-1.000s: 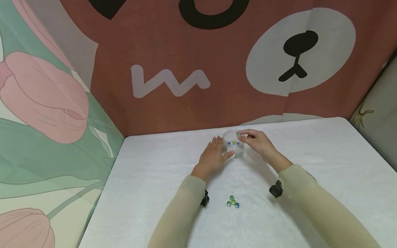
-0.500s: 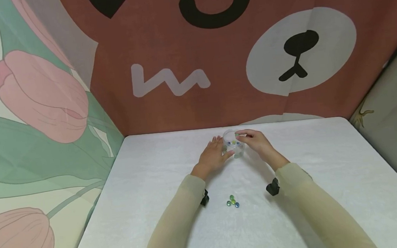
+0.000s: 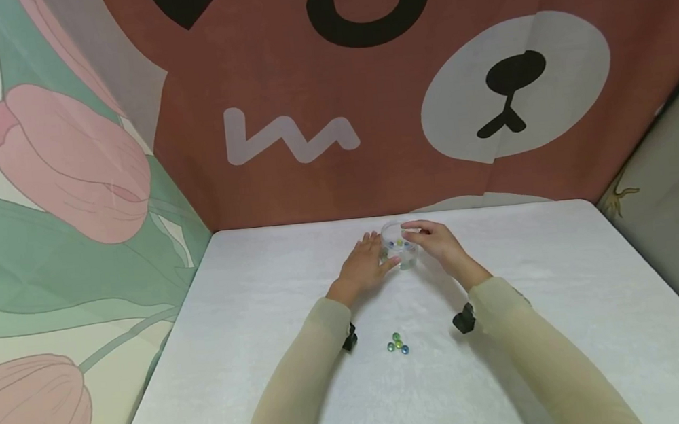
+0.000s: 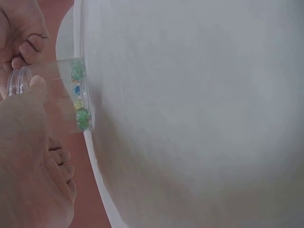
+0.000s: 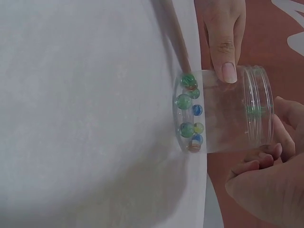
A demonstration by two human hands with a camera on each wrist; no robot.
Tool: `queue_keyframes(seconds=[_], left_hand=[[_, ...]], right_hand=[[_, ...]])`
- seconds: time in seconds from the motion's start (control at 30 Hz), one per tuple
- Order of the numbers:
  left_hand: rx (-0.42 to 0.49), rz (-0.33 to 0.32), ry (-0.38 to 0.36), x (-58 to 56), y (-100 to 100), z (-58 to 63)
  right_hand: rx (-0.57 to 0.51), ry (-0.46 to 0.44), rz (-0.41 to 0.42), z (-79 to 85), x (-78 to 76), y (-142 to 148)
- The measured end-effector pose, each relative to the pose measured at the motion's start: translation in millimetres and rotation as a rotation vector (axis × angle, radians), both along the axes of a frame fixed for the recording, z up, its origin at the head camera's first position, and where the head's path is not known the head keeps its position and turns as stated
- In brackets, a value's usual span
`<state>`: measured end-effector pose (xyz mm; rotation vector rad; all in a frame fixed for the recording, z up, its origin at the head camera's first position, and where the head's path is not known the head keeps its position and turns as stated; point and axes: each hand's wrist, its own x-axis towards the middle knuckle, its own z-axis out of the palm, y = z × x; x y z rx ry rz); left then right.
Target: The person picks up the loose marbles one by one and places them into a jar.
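A clear round jar (image 3: 400, 250) stands on the white table near its back edge, with several green, blue and yellow glass marbles (image 5: 184, 101) on its bottom. My left hand (image 3: 362, 269) holds the jar from the left, its thumb (image 5: 229, 71) lying along the side wall. Over the jar's mouth is my right hand (image 3: 443, 245), thumb and index finger a little apart and no marble visible between them. A green streak (image 5: 255, 110) shows inside the threaded neck in the right wrist view, just below those fingertips. The left wrist view shows the jar (image 4: 61, 95) partly behind my thumb.
A small group of green and blue marbles (image 3: 398, 344) lies on the white tabletop (image 3: 259, 274) between my forearms. Behind the table hangs a reddish-brown cloth (image 3: 289, 196) with a bear design. A flower-patterned cloth (image 3: 80, 196) hangs at the left.
My right hand has shifted slightly left over the jar's mouth. The green marble seen at its fingertips earlier no longer shows there. The left hand has stayed on the jar.
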<state>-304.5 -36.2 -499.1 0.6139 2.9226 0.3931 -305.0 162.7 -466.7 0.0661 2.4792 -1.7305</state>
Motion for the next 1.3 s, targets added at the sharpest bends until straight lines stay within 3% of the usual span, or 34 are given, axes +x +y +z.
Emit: queue_keyframes(seconds=[0.4, 0.6, 0.77, 1.0, 1.2, 1.3], left_hand=[[-0.013, -0.004, 0.009, -2.4, -1.3, 1.3], [-0.014, 0.0, 0.008, -1.7, -1.8, -3.1], [0.002, -0.007, 0.013, -1.1, -1.7, -2.5], [-0.004, -0.011, 0.023, -2.1, -2.5, -1.9], [-0.012, -0.005, 0.019, -1.5, -2.7, -0.3], [-0.014, -0.006, 0.019, -1.3, -2.3, -0.1]], right_hand=[[0.011, 0.012, -0.008, 1.9, 3.1, 1.2], [0.002, 0.061, -0.004, 1.4, 12.9, 0.7], [-0.013, 0.048, 0.066, 6.3, 27.2, 2.5], [-0.059, 0.014, 0.26, 8.4, 42.7, 11.3], [-0.094, -0.045, 0.595, -0.4, 52.2, 19.4], [-0.06, -0.034, 0.732, -3.5, 55.9, 18.3]])
